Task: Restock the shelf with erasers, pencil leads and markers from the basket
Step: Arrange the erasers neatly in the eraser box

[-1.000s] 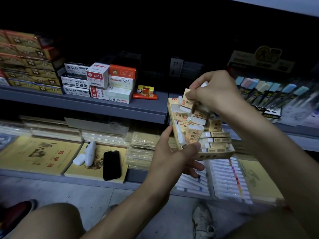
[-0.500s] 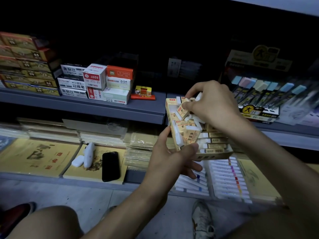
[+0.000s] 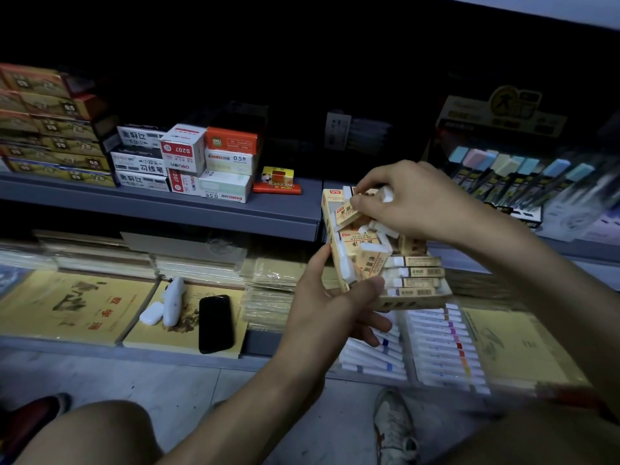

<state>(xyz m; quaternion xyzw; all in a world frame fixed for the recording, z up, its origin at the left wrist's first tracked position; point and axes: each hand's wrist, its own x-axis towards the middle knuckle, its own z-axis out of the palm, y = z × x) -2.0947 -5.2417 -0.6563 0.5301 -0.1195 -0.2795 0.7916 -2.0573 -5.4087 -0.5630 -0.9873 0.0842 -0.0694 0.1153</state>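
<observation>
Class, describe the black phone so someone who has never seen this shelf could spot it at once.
Look at the bottom shelf, left of the left hand holding the eraser box. On a yellow pad lies the phone, beside two white gadgets: the only black slab there.

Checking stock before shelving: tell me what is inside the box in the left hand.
It holds erasers in yellow sleeves: four stacked flat at the near right, others loose and tilted midway. The right hand pinches one at the far end, hiding those beneath; the box bottom is covered.

Yellow-sleeved white erasers, black phone
</observation>
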